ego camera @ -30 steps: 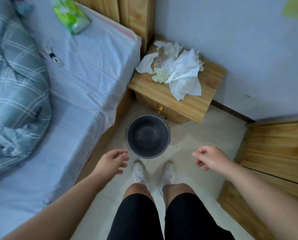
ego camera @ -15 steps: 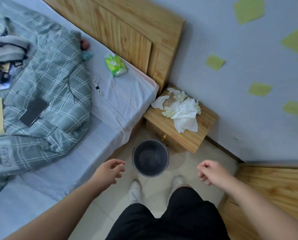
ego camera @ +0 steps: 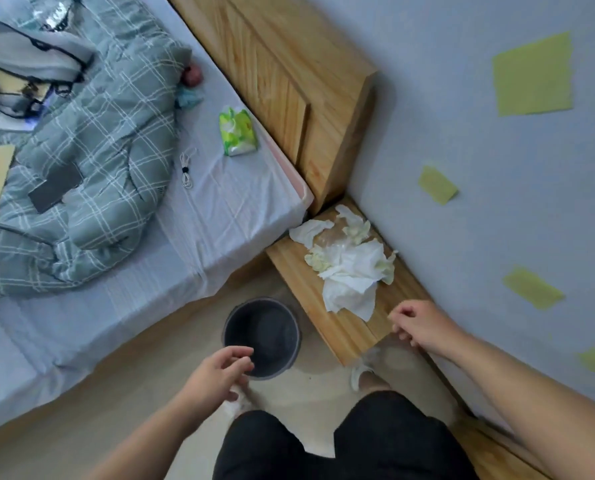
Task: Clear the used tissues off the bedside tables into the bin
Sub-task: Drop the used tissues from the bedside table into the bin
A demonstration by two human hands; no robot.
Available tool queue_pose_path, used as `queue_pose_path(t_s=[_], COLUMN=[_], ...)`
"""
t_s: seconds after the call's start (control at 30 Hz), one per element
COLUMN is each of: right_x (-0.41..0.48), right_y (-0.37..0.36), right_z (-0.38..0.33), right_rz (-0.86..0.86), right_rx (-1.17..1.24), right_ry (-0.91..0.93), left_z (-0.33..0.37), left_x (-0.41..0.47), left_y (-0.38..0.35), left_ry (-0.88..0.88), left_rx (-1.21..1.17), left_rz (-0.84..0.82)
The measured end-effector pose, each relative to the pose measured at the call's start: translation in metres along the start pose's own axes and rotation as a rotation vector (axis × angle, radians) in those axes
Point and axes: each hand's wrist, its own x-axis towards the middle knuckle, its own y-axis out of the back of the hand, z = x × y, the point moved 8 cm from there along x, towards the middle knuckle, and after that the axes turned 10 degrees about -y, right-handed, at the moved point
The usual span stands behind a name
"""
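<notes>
Head view shows the heap of crumpled white tissues (ego camera: pixel 349 268) lying where it lay a second ago, on the light wooden bedside worktop (ego camera: pixel 341 329) in the corner between the bed (ego camera: pixel 219 216) and the wall, with none of it lifted. What has changed is the person's reach. The right hand (ego camera: pixel 420 325), a second ago out over the floor beside the round dark-grey bin (ego camera: pixel 297 336), now hovers at the worktop's near corner, just short of the lowest tissue flap. Its fingers are loosely curled and hold nothing. The left hand (ego camera: pixel 216 372) has drifted in front of the bin's near rim, fingers likewise loosely bent and empty. The bin stands on the floor close by the worktop's front edge and looks bare inside — so no tissue has gone in yet. I judge the reach is under way: the right hand is placed to gather the heap, and the drop into the bin is a short one.
</notes>
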Motion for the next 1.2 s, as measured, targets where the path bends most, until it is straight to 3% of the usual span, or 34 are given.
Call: queue_pose_path(t_s=[0.17, 0.33, 0.37, 0.5, 0.67, 0.8, 0.93, 1.2], right_x=[0.048, 0.097, 0.108, 0.15, 0.2, 0.226, 0.231, 0.188], right_y=[0.047, 0.048, 0.044, 0.025, -0.001, -0.015, -0.004, 0.047], right_z=[-0.008, -0.011, -0.016, -0.035, -0.049, -0.046, -0.051, -0.066], right_rz=[0.04, 0.147, 0.168, 0.198, 0.152, 0.165, 0.255, 0.352], right_rx=[0.039, 0.047, 0.014, -0.067, -0.239, -0.501, -0.478, -0.224], right_ry=[0.023, 0.029, 0.062, 0.233, 0.33, 0.346, 0.372, 0.385], left_z=[0.028, 0.046, 0.048, 0.068, 0.071, 0.085, 0.091, 0.112], left_x=[0.023, 0.08, 0.094, 0.153, 0.214, 0.246, 0.266, 0.224], left_y=[-0.091, -0.145, -0.154, -0.19, -0.233, -0.254, -0.243, -0.198], left_ry=[-0.015, -0.092, -0.116, -0.391, -0.415, -0.593, -0.567, -0.669], left_rx=[-0.072, -0.024, 0.03, 0.68, 0.731, 0.913, 0.858, 0.422], left_rz=[-0.05, -0.117, -0.125, -0.101, -0.064, -0.037, 0.057, 0.176])
